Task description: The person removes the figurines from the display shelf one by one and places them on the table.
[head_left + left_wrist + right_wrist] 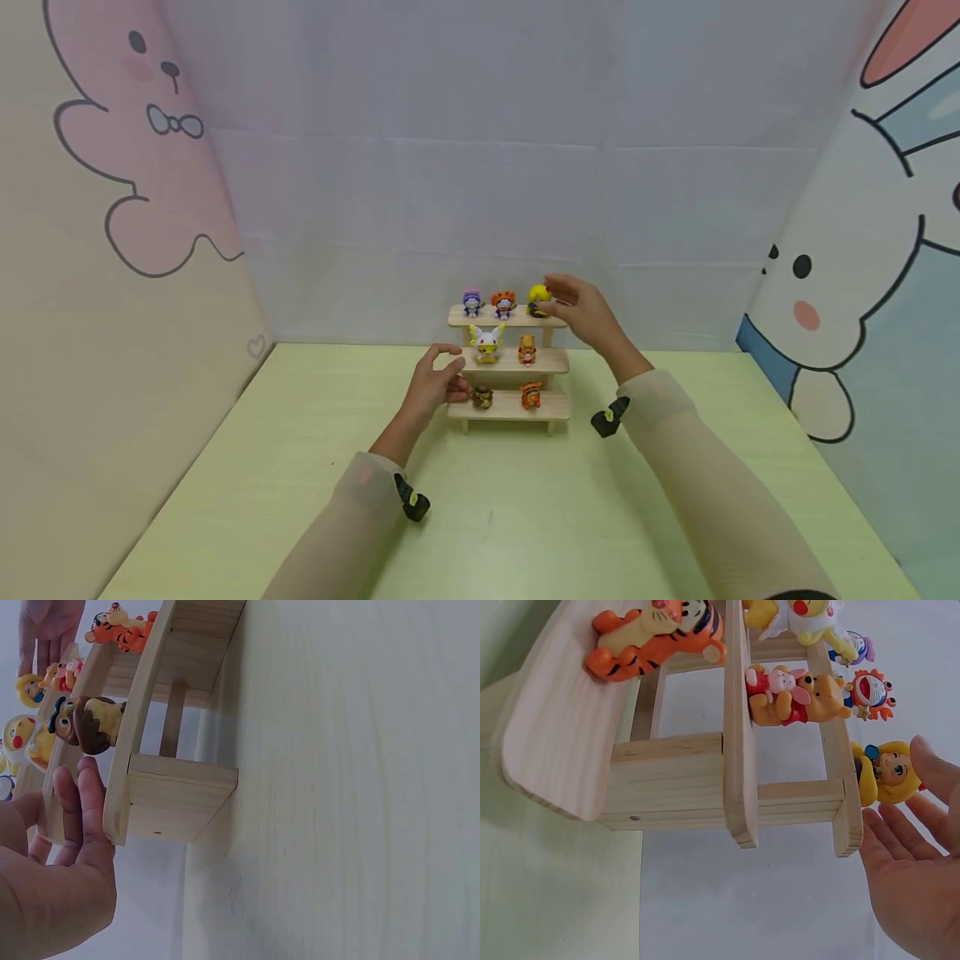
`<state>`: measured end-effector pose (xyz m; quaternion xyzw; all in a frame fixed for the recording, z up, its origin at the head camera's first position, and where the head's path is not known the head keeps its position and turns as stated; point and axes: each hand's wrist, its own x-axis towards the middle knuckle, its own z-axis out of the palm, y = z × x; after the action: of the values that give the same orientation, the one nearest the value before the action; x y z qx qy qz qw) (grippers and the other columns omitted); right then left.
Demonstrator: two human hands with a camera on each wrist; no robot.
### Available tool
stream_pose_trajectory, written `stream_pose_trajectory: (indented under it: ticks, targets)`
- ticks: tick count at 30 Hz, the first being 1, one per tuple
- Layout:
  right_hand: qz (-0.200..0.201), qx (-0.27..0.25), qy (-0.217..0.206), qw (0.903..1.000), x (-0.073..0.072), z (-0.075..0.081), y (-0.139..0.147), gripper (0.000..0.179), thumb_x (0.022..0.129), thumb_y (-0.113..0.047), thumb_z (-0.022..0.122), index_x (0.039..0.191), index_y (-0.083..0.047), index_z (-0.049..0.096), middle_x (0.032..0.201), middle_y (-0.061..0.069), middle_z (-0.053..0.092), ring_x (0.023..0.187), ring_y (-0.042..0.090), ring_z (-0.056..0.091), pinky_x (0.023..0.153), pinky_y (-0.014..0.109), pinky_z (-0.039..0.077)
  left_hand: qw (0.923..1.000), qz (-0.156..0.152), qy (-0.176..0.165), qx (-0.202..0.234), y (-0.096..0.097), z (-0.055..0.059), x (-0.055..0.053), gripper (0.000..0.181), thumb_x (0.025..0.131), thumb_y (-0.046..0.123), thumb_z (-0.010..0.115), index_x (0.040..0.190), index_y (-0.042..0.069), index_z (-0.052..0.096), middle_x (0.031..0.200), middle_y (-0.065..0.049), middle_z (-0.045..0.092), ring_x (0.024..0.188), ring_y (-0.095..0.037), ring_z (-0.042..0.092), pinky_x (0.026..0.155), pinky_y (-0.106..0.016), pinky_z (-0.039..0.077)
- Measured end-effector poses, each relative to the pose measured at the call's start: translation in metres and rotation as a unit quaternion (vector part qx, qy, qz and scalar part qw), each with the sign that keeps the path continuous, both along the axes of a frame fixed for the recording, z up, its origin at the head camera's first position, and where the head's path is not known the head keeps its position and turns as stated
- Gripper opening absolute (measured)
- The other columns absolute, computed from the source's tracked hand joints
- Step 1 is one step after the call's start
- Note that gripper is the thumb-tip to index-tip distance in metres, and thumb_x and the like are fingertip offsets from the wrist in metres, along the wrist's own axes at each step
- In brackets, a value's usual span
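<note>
A three-tier wooden display stand (546, 361) holds small toy figurines. My right hand (592, 315) is at the right end of the top tier, its thumb and fingers spread beside a yellow-haired figurine (891, 771); whether they touch it I cannot tell. My left hand (433, 385) reaches the stand's left end, fingertips near the lowest tier beside a brown owl figurine (91, 724). An orange tiger figurine (660, 637) sits at the right of that tier. On the middle tier are a bear figurine (802, 697) and a white-eared yellow figurine (487, 344).
A purple-hatted figurine (472, 302) and a red crab-hatted figurine (503, 304) share the top tier. The stand rests on a pale table (525, 517) near its back edge, before a white cloth backdrop (420, 192). Cartoon-printed panels flank both sides.
</note>
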<state>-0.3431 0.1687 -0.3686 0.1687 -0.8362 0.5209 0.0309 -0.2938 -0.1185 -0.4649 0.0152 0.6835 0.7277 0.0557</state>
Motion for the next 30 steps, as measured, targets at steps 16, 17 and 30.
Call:
stream_pose_trajectory:
  ticks: [16,17,30]
  targets:
    - [0.005,-0.028,-0.022,0.9993,-0.0064,0.0000,-0.0070,0.052,0.104,-0.025,0.066,0.150,-0.007,0.053,0.149,0.013,0.054,0.140,0.033,0.049,0.115,0.051,0.043,0.9999,-0.008,-0.014,0.000,0.0000,0.0017,0.0003,0.029,0.106,0.021,0.062,0.134,0.015,0.055,0.069,-0.007,0.066,0.063,-0.018,0.068,0.063,-0.032,0.063]
    - [0.004,-0.027,-0.022,0.9994,-0.0065,0.0000,-0.0072,0.051,0.104,-0.026,0.066,0.149,-0.006,0.053,0.149,0.013,0.054,0.140,0.033,0.049,0.115,0.051,0.043,0.9999,-0.009,-0.014,-0.001,0.0001,0.0020,0.0005,0.030,0.106,0.022,0.062,0.134,0.015,0.055,0.069,-0.007,0.066,0.063,-0.018,0.068,0.063,-0.032,0.063]
    - [0.003,-0.027,-0.021,0.9994,-0.0084,-0.0010,-0.0071,0.050,0.104,-0.028,0.065,0.148,-0.006,0.054,0.145,0.015,0.057,0.136,0.033,0.053,0.113,0.052,0.045,0.9998,-0.014,-0.012,-0.005,-0.0005,0.0026,0.0009,0.030,0.106,0.021,0.061,0.135,0.014,0.054,0.071,-0.007,0.066,0.064,-0.017,0.068,0.063,-0.031,0.063]
